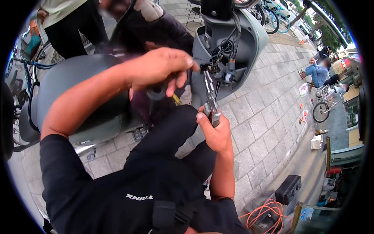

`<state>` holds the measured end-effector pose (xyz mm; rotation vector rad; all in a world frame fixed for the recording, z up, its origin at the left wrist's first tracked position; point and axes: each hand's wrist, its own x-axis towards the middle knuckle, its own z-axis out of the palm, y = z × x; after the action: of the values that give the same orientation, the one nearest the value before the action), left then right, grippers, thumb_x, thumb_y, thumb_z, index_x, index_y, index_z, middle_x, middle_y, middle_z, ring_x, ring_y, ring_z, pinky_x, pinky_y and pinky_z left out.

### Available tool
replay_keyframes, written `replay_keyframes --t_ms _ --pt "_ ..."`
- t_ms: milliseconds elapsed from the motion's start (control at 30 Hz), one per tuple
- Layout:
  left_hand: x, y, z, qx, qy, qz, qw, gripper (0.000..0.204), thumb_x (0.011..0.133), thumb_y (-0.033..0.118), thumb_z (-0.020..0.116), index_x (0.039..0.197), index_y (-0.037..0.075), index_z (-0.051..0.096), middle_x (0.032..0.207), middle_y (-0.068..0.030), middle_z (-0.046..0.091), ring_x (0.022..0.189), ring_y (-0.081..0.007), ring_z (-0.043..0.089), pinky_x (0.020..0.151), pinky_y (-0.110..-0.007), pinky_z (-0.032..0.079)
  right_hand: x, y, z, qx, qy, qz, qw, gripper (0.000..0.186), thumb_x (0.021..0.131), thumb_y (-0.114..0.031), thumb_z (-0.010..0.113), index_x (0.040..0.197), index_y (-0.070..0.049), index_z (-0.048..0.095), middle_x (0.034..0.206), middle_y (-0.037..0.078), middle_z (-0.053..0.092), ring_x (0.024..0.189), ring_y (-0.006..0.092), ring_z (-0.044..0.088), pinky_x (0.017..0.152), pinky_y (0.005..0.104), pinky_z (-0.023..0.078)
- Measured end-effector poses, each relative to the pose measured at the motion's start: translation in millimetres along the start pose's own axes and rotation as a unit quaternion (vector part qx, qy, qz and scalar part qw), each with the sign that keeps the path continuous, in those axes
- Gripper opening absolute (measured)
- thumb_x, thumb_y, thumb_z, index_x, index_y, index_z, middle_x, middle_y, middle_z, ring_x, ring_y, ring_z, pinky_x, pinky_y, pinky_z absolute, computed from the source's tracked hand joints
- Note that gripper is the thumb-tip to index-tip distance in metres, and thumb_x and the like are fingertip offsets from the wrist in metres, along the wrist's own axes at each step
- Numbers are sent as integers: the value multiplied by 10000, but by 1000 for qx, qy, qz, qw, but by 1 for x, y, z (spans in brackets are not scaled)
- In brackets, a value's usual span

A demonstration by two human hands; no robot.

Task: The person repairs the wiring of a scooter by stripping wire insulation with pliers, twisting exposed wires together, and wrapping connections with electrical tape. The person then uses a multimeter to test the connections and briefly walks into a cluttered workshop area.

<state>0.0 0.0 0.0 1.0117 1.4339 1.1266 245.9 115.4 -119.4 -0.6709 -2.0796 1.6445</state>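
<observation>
My right hand (216, 132) is closed round the handles of metal pliers (210, 99). Their jaws point up at a small dark fitting (208, 68) among the exposed wiring of a grey scooter's front (251, 46). Beside that fitting, on its left, is my left hand (165, 70), reaching across from the left. Its thumb and forefinger come together at the fitting, and the other fingers hang loosely curled. Whatever lies between those fingertips is too small to make out. Black cables (227, 46) run down through the opened front.
The scooter's dark seat (74, 84) lies under my left forearm. A crouching person in a dark jacket (171, 29) is close beyond it, and another person stands behind. An orange cable (272, 212) and black box (288, 189) lie on the ground at lower right.
</observation>
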Motion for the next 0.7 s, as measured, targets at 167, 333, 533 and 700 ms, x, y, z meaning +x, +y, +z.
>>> replay_keyframes --t_ms 167,333,533,700 --pt "-5 -36 -27 -35 -35 -41 998 437 1141 285 381 1443 -24 447 588 -23 519 442 -102 498 621 -272 552 10 -17 16 -70 7 29 997 298 959 -252 727 1086 13 673 784 102 661 726 181 623 719 349 524" --pt "-18 -25 -35 -38 -56 -60 996 487 1142 333 391 1508 13 404 749 -103 644 479 -123 552 589 -271 540 8 -15 55 -73 28 14 997 274 967 -221 713 1091 20 671 888 142 696 769 202 660 729 352 531" --pt "-17 -24 -34 -108 -57 -27 992 469 1136 313 411 1512 34 390 818 -132 647 482 -103 519 521 -241 474 9 -21 68 -45 75 33 996 240 973 -195 723 1089 10 680 857 96 682 754 149 622 710 311 514" --pt "-16 -26 -30 -132 21 -18 991 460 1136 331 397 1479 26 414 774 -117 623 435 -82 425 452 -232 406 6 -24 60 14 84 50 995 213 973 -175 727 1086 1 689 811 10 649 744 64 567 681 258 486"
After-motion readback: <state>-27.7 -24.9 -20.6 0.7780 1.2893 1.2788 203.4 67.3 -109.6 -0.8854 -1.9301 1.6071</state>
